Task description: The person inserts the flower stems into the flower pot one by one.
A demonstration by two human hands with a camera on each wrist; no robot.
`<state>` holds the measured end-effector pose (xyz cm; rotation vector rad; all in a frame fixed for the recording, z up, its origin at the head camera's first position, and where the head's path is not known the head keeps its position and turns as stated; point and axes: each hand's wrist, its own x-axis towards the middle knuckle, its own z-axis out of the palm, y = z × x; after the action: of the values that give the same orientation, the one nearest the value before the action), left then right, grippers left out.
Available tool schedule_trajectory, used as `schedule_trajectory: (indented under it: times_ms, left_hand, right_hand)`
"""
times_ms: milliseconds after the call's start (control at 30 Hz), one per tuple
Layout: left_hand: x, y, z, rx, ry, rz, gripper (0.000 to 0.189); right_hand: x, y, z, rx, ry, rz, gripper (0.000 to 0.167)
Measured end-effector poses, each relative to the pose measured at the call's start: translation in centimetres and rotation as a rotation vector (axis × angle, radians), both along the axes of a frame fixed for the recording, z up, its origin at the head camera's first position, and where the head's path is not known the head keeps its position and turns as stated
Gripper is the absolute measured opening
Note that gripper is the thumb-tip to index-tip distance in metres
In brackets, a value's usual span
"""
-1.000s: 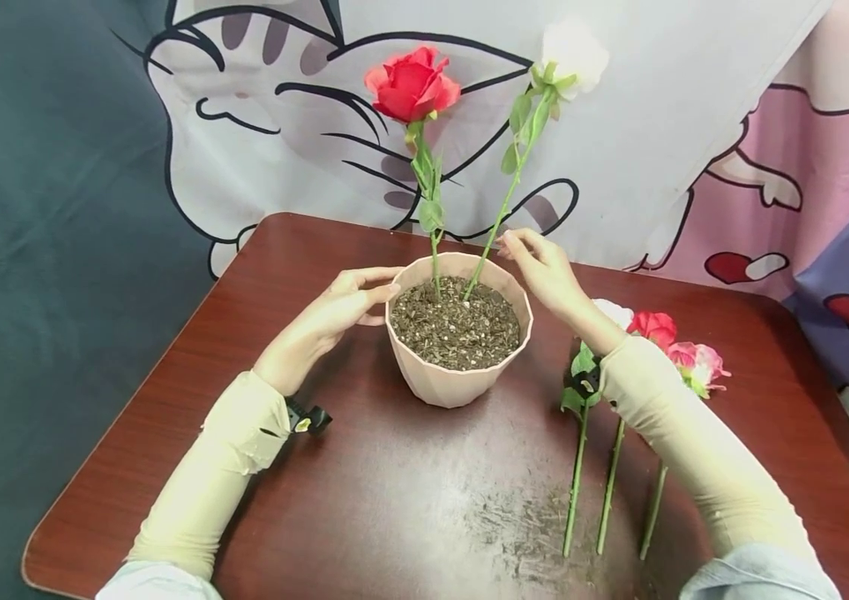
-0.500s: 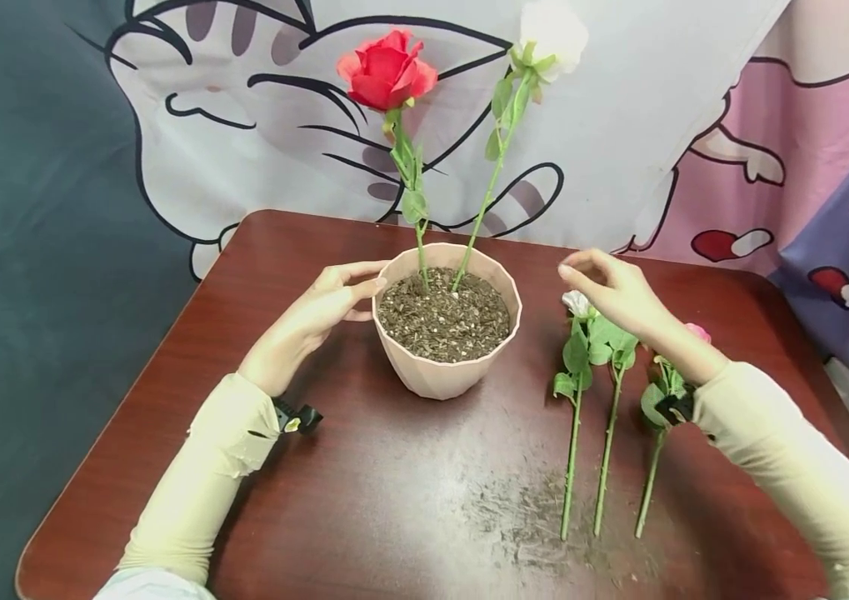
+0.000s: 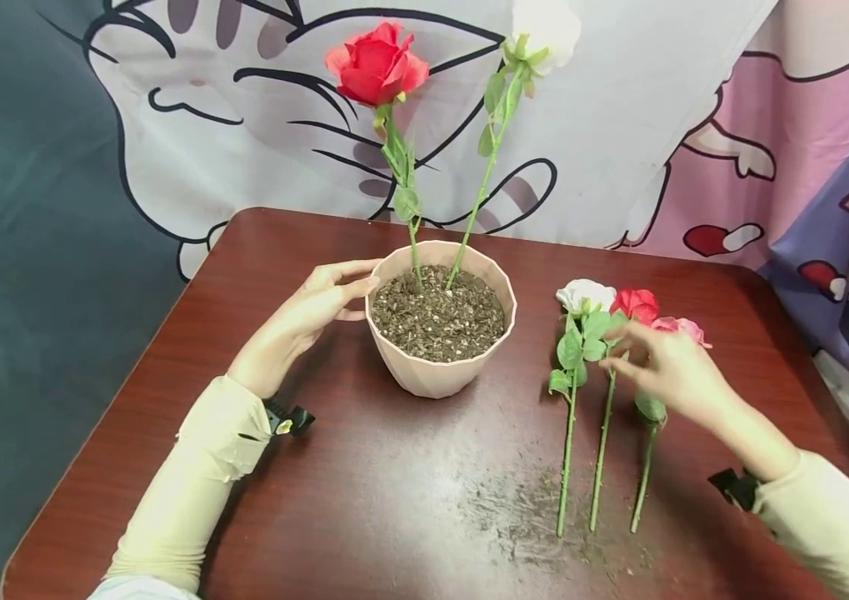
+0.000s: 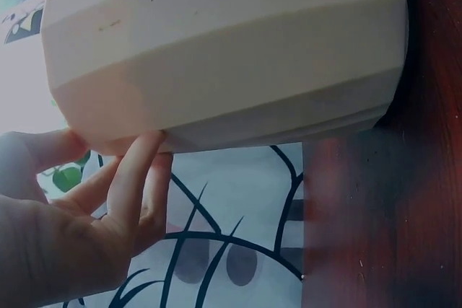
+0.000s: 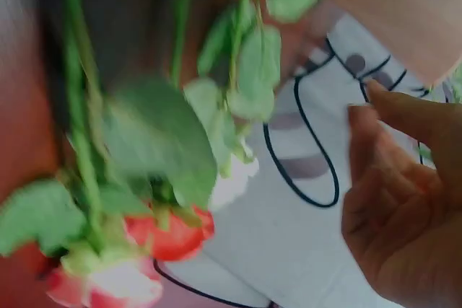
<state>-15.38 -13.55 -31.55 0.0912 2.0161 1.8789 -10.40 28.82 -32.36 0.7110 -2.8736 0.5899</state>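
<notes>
Head view: the empty right hand hovers at green-stemmed white, red and pink flowers lying loose; picking one seems underway, needing a stem pinch. Farther, the left hand loosely touches a pale-pink faceted pot holding red and white roses.

Whitish glare on the tabletop

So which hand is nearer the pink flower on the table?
Right. The right hand is close by the pink flower; the left hand is farther away, touching the pot near its rim.
</notes>
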Motion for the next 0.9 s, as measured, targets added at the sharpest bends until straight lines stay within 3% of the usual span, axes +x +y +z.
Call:
schedule_trajectory:
  times_ms: [67, 133, 300, 367, 500, 900]
  left_hand:
    - [-0.1, -0.1, -0.1, -0.004, 0.003, -0.015, 0.045]
    - [-0.1, -0.2, 0.0, -0.012, 0.005, -0.026, 0.045]
    - [-0.1, -0.3, 0.1, -0.015, 0.009, -0.034, 0.044]
    - [-0.1, -0.3, 0.1, -0.003, 0.012, -0.037, 0.044]
    - [-0.1, -0.2, 0.1, 0.006, 0.012, -0.035, 0.044]
    - [0.0, -0.2, 0.0, 0.008, 0.008, -0.030, 0.044]
  right_hand:
    - [1.2, -0.1, -0.9, 0.032, -0.016, -0.009, 0.025]
    - [2.3, -0.3, -1.9, 0.051, -0.098, -0.037, 0.024]
    - [3.8, -0.8, -4.1, 0.088, -0.220, -0.120, 0.026]
    - [3.9, -0.9, -4.5, 0.103, -0.227, -0.166, 0.027]
    - [3.9, -1.2, -5.0, 0.100, -0.332, -0.218, 0.031]
    - [3.3, -2.2, -5.9, -0.014, -0.644, -0.212, 0.036]
